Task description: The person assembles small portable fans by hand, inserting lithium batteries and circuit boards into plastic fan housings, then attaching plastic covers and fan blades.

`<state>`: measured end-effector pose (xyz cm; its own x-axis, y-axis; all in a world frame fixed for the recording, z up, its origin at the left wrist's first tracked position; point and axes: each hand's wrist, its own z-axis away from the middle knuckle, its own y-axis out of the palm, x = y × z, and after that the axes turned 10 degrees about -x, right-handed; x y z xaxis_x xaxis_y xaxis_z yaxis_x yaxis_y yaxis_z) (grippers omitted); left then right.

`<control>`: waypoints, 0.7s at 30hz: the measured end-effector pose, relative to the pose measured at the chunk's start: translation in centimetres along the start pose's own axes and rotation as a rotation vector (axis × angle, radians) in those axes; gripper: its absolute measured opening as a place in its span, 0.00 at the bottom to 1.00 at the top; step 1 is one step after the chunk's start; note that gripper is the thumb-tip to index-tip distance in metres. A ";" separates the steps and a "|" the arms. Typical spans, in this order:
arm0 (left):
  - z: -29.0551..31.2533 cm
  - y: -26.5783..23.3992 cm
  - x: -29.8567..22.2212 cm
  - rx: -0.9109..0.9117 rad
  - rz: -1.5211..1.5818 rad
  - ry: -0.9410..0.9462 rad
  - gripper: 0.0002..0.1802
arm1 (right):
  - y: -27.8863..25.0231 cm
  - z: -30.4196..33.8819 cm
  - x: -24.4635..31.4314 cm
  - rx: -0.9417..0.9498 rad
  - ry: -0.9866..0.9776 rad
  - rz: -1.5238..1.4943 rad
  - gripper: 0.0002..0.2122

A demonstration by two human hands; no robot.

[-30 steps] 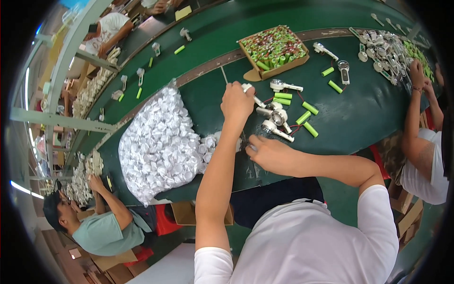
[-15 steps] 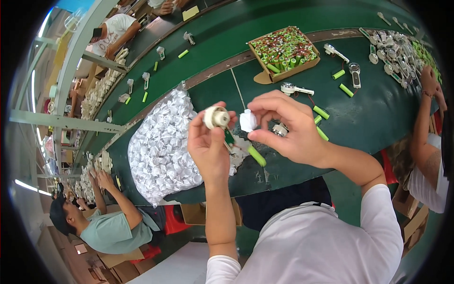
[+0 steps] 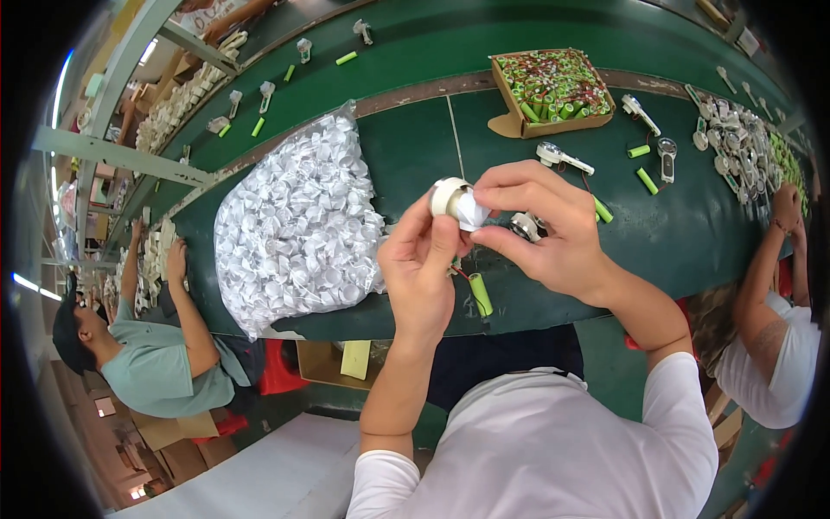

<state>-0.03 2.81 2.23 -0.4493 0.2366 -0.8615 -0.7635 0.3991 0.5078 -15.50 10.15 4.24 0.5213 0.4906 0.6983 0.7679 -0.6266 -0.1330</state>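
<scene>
My left hand (image 3: 418, 278) pinches a cream-white round housing (image 3: 446, 196) between thumb and fingers. Below that hand, a green cylindrical battery (image 3: 480, 295) hangs or lies at the end of thin red wires; what the wires join is hidden behind the fingers. A small white cup-like piece (image 3: 470, 213) is between the thumb and fingers of my right hand (image 3: 553, 227), up against the housing's open side. How deep it sits in the housing cannot be told. Just behind my right fingers, a round silver-and-white part (image 3: 526, 227) rests on the green table (image 3: 406, 130).
A clear bag of white pieces (image 3: 290, 229) lies at left. Farther back stands a cardboard box (image 3: 562, 131) of green wired batteries. Handheld devices (image 3: 566, 158) lie right of centre, and a heap of them (image 3: 735, 147) lies far right. Co-workers (image 3: 156, 355) sit on both sides.
My hands have come together: the white piece, apart from the housing before, now meets its open side. The view has shifted, and the left co-worker's hands have moved apart.
</scene>
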 end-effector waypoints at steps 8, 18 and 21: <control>-0.1 -0.2 -0.2 0.147 -0.199 0.129 0.25 | 0.0 0.2 -0.6 0.018 0.015 -0.035 0.15; 0.8 0.7 -0.9 0.136 -0.115 0.014 0.24 | -0.2 0.6 -0.5 0.072 0.065 -0.035 0.19; 0.7 0.3 -0.2 0.177 -0.169 -0.004 0.24 | -0.4 0.7 -1.0 0.118 0.078 -0.053 0.18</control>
<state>0.15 3.46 2.52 -0.3203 0.1568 -0.9342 -0.7343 0.5820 0.3495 -16.03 10.31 3.07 0.4513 0.4696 0.7588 0.8346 -0.5231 -0.1727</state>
